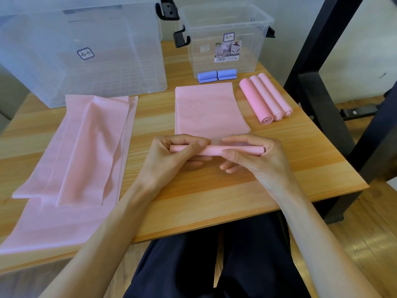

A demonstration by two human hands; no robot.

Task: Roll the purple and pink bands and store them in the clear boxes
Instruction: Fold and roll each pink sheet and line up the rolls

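While the pink band [209, 110] lies flat toward the middle of the worktop [193, 190], its near end is wound into a tight roll [214, 149] held by both hands not far from the worktop's near edge. The left hand [171, 157] curls round the roll's left part, thumb across the top and fingers beneath. The right hand [255, 157] curls round the right part in the same way, so neither hand is spread at all. Near the left edge lies a stack of loose pink bands [75, 168], overhanging the near edge. Toward the right edge, three rolled pink bands [265, 97] lie side by side, touching. Farther back, two purple rolls [217, 76] sit against the front of the small clear box [225, 35]. The large clear box [81, 46] stands at the far left corner.
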